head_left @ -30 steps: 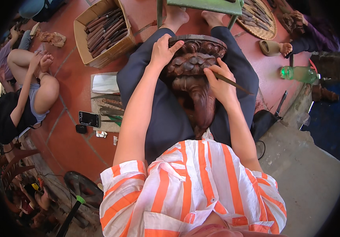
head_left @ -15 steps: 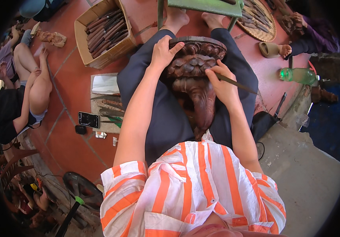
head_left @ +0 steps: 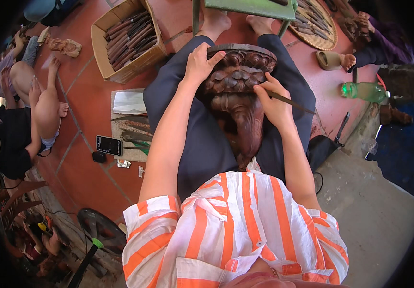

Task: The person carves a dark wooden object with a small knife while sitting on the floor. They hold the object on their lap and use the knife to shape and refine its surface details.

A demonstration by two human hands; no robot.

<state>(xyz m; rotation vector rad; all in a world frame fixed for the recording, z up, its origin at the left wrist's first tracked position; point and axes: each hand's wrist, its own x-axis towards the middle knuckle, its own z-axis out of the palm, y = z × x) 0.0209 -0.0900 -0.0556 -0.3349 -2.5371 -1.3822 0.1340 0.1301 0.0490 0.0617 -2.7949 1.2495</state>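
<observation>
A dark brown carved wooden piece (head_left: 246,113), with a flat rounded top, bands of scalloped relief and a curved, tapering lower part, rests between my thighs. My left hand (head_left: 199,63) is closed on the upper left edge of the carving, its thumb lying over the rim. At the carving's right side, my right hand (head_left: 275,102) pinches a slim, dark, file-like tool (head_left: 294,102). The outer end of that tool points right, over my right thigh. My right fingertips are close to the scalloped band; the tool's inner end is hidden by them.
A cardboard box (head_left: 102,61) of wooden-handled tools stands at the far left. Below it, a phone (head_left: 109,145) lies beside a mat with tools. A green stool (head_left: 245,6) stands ahead, a tool-filled woven tray (head_left: 331,42) and green bottle (head_left: 364,91) right. Other people sit nearby.
My right hand has shifted very slightly right and down along the carving with the tool. My left hand keeps its place. At the left, a seated person has changed posture.
</observation>
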